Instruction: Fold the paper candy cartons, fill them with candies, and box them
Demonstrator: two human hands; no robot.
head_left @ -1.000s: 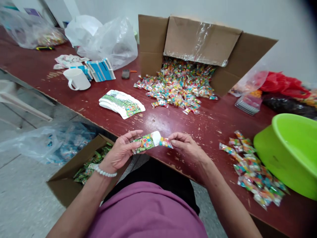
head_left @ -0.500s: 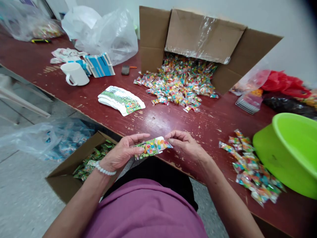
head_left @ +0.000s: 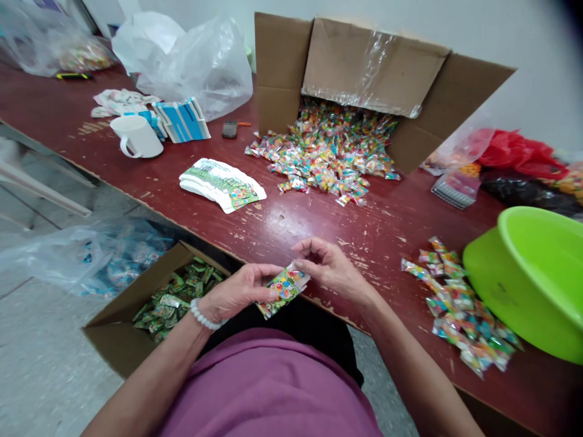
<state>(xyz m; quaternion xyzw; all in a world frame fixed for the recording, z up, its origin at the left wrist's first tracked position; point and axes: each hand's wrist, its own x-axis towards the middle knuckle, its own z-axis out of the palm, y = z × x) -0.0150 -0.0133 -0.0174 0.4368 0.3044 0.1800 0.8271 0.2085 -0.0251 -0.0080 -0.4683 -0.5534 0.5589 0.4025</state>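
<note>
A small green printed packet (head_left: 283,291) is held between the thumb and fingers of my left hand (head_left: 248,290), tilted up to the right. Part of a clear candy sachet (head_left: 297,276) shows at its upper end. The thumb and bent fingers of my right hand (head_left: 328,265) are at that sachet; the fingertips partly cover it. A fanned stack of flat green and white packets (head_left: 221,184) lies ahead on the table. Below left, a carton (head_left: 113,321) holds many green packets (head_left: 175,297). Wrapped candies (head_left: 464,303) lie in a pile to the right.
A large cardboard box (head_left: 368,67) spills wrapped candies (head_left: 325,155) onto the red table (head_left: 364,237). The green basin (head_left: 496,261) stands at right. At left are a white mug (head_left: 136,137), blue-striped card (head_left: 182,120) and plastic bags (head_left: 195,67).
The packet has turned more upright and moved slightly down and right. The candy sachet sits deeper in it, with less showing. My right hand has moved left and a little down.
</note>
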